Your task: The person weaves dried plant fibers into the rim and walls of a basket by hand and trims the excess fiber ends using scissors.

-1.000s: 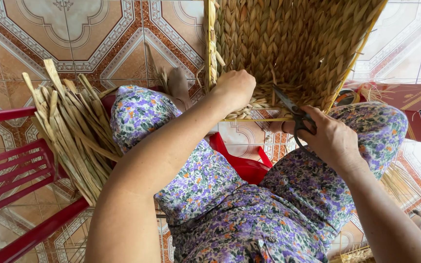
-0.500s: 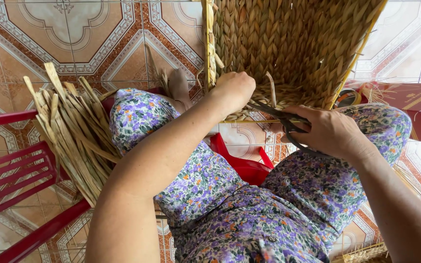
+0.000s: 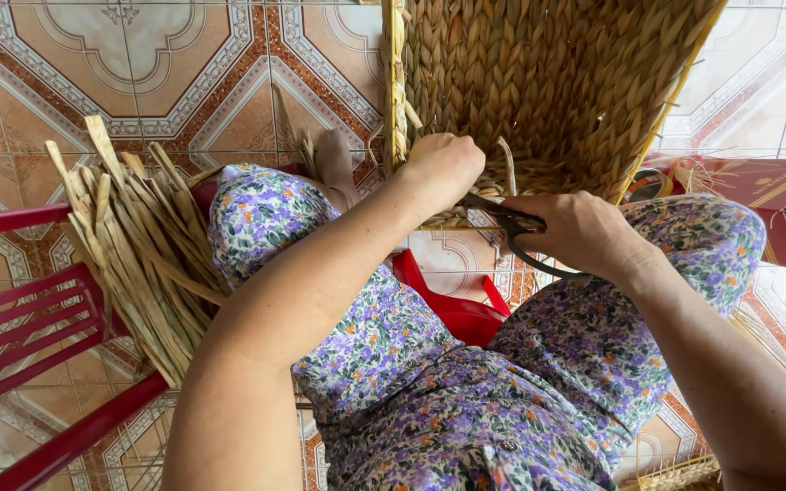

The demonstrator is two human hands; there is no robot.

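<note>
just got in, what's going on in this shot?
A seated person in a floral dress is working on a woven straw basket propped against their knees. The left hand grips the basket's lower edge, and the right hand holds dark scissors pointed at a loose strand there. A bundle of dried straw strips lies to the left of their leg, beside a red plastic chair, on a patterned tile floor.
</note>
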